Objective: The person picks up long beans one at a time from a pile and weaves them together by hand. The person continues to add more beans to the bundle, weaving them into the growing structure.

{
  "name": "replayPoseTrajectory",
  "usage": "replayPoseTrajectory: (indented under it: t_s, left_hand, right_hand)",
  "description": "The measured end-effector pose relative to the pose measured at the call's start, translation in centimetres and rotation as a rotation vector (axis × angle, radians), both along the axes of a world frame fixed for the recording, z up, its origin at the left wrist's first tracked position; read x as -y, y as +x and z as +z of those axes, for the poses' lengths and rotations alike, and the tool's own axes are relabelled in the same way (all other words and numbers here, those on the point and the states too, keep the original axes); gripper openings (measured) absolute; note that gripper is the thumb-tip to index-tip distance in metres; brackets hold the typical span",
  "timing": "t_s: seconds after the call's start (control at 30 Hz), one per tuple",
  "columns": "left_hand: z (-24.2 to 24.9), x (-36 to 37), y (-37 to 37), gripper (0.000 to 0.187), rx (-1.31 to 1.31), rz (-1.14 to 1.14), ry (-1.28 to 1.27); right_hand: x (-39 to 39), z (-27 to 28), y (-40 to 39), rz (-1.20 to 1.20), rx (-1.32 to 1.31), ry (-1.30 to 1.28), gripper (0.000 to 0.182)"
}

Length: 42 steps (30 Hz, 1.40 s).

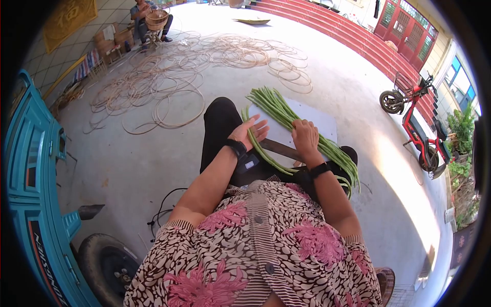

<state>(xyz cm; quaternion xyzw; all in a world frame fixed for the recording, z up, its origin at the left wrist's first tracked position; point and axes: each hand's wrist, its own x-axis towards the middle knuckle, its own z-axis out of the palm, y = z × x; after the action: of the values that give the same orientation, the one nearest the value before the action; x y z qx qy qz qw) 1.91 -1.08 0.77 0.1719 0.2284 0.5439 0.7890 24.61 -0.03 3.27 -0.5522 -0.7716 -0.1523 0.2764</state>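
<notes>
- On the lap: beans (302,130) lie across a board (284,150), tips trailing far and right.
- Left hand (249,131) rests spread open on one bean.
- Right hand (305,137) presses flat on the bunch, gripping nothing.
- Risk: overhanging ends could slide off to the floor.

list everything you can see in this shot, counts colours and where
long beans: one bundle, green, across the lap, running up onto the white sheet
white sheet: one, on the ground ahead, under the beans
dark flat strip: one, across the lap under the beans
cane coils: many, tan, spread over the concrete floor ahead
woven basket: one, tan, held by a seated person at the far top left
seated person: one, top left by the wall
scooter: one, red and black, right side near the steps
steps: red, top right
blue vehicle: one, left edge, with a black tyre below
left hand: open, fingers spread, on one bean
right hand: pressing down on the bundle
</notes>
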Motion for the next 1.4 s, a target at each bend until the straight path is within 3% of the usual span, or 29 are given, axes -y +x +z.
replayPoseTrajectory:
  t_s: [0.07, 0.37, 0.47, 0.57, 0.67, 0.8, 1.17, 1.27, 1.33, 1.4]
  left_hand:
    - [-0.3, -0.2, 0.0, 0.032, 0.001, 0.001, 0.006]
    - [-0.3, -0.3, 0.2, 0.035, 0.015, 0.002, 0.013]
    - [0.2, 0.2, 0.3, 0.037, 0.003, 0.015, 0.016]
    - [-0.2, -0.1, 0.4, 0.037, 0.037, 0.021, -0.019]
    - [-0.5, -0.5, 0.4, 0.037, 0.065, 0.011, -0.016]
    - [0.0, -0.1, 0.5, 0.036, 0.050, 0.047, -0.026]
    - [-2.2, -1.7, 0.3, 0.035, 0.034, 0.005, 0.070]
    - [-0.7, -0.5, 0.5, 0.034, 0.018, 0.034, 0.036]
    - [-1.7, -1.0, -0.2, 0.032, 0.126, -0.060, 0.096]
    - [-1.9, -1.2, -0.4, 0.032, 0.138, -0.096, 0.108]
  right_hand:
    - [0.5, 0.4, -0.6, 0.000, -0.065, 0.101, 0.022]
    - [-0.8, 1.2, -0.7, -0.063, -0.119, -0.038, 0.018]
    - [0.4, 1.4, -1.2, 0.055, -0.563, -0.182, 0.016]
    - [1.6, -0.2, -0.2, 0.388, -0.735, -0.443, 0.020]
    - [6.7, 3.0, -1.0, 0.473, -0.750, -0.712, 0.023]
    - [6.8, 0.6, 0.3, 0.623, -0.701, -0.928, 0.020]
    - [7.8, 0.7, 1.3, 0.583, -0.656, -0.954, 0.023]
    - [8.1, 1.3, 1.5, 0.562, -0.665, -0.958, 0.023]
    - [7.8, 1.0, 1.7, 0.538, -0.671, -0.953, 0.024]
    - [6.8, 1.2, 1.5, 0.409, -0.524, -0.518, 0.024]
